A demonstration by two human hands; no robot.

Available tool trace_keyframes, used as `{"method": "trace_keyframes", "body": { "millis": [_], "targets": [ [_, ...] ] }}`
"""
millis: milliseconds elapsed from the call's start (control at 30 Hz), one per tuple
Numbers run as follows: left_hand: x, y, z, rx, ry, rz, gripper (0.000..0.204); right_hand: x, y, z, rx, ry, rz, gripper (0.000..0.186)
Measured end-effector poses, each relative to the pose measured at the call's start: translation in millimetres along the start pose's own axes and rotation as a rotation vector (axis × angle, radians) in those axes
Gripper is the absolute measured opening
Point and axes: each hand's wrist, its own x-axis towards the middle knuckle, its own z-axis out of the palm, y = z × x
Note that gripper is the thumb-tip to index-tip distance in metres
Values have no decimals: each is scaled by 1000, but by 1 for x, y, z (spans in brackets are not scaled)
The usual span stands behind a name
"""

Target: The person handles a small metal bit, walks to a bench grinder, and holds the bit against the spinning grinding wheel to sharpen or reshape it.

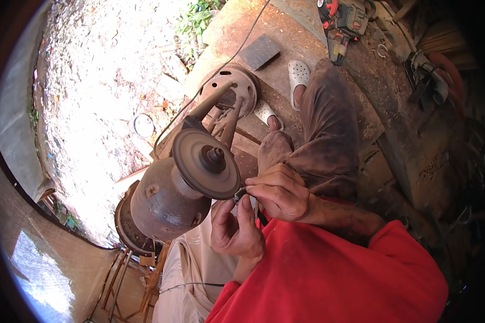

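Observation:
A small dark metal piece (241,191) is pinched at the fingertips of both hands, close against the lower right edge of a round grinding wheel (191,161). My left hand (237,229) grips it from below between thumb and forefinger. From the right, my right hand (277,192) closes on its other end, fingers curled. Fingers hide most of the piece, so its exact kind cannot be made out. The wheel sits on a worn bench grinder (167,204). I cannot tell whether wheel and piece touch.
A metal stand (213,102) on a round wheel-rim base (248,81) supports the grinder. A second wheel (125,223) is at its far end. A black cable (221,67) runs past the stand. Beyond lie a dark block (260,51) and a chainsaw-like power tool (346,24).

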Motion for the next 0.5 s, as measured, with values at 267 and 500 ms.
{"method": "trace_keyframes", "body": {
  "millis": [267, 500],
  "targets": [
    [-2, -2, -3, -7, -4, -17, 26, 0, 1, 1, 19, -11, -1, 25],
    [0, -2, -4, 5, -16, -15, 27, 1, -1, 1, 14, -17, -12, 26]
  ]
}}
